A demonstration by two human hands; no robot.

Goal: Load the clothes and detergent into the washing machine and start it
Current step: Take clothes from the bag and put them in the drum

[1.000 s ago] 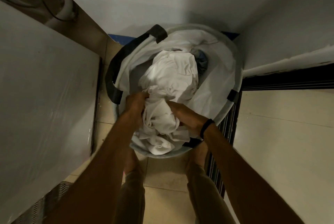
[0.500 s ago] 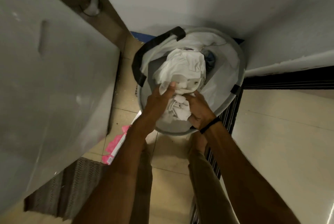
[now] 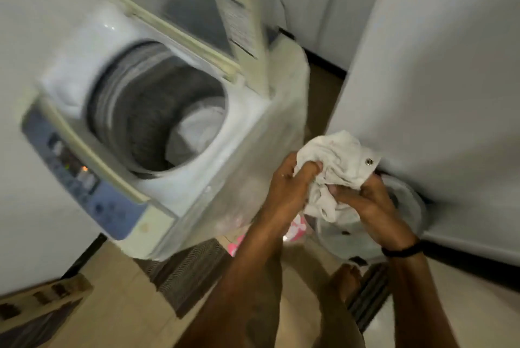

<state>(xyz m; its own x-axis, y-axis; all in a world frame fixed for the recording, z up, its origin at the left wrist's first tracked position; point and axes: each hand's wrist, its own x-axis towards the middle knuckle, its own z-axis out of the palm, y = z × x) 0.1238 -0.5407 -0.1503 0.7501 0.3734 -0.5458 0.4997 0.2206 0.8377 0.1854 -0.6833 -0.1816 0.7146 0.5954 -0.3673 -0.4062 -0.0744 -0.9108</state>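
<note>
Filling the left half of the view, the top-loading washing machine (image 3: 157, 134) stands with its lid (image 3: 197, 7) raised at the far side, its drum (image 3: 146, 111) open and some pale laundry (image 3: 197, 128) already lying at the bottom right of it. Along its near left edge runs the blue control panel (image 3: 81, 176), with small lights lit. A pale wall (image 3: 439, 66) takes up the right side, and the white laundry basket (image 3: 399, 224) sits on the floor at its foot, partly hidden behind the hands. On the tiled floor near the machine lie a dark mesh mat (image 3: 191, 271) and a pink packet (image 3: 295, 229), partly covered by the left forearm. Between machine and wall, above the basket, both hands grasp a bunched white garment (image 3: 334, 162): the left hand (image 3: 289, 187) clenches its left edge, the right hand (image 3: 365, 201), with a black wristband (image 3: 401, 250), pinches its lower right.
</note>
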